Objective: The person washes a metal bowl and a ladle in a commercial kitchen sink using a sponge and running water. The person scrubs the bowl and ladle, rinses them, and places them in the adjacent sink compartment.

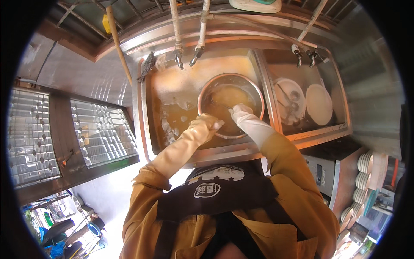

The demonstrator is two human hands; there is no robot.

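A large round metal pot (202,94) holding cloudy brownish liquid stands in the left basin of a steel sink (258,69). Both hands wear long pale rubber gloves. My left hand (208,124) is closed at the pot's near left rim, with something whitish at its fingertips; whether it grips the rim or that item cannot be told. Over the pot's near right side, my right hand (239,111) is closed around a thin metal utensil (220,103), whose far part reaches into the liquid and is partly hidden. Foamy brownish water lies around the pot.
The right basin holds a white round container (284,87) with ladles and another pale round vessel (318,103). Metal taps (178,60) hang over the far edge. A dark scouring pad (148,64) lies at the far left corner. Stacked plates (365,163) stand at right.
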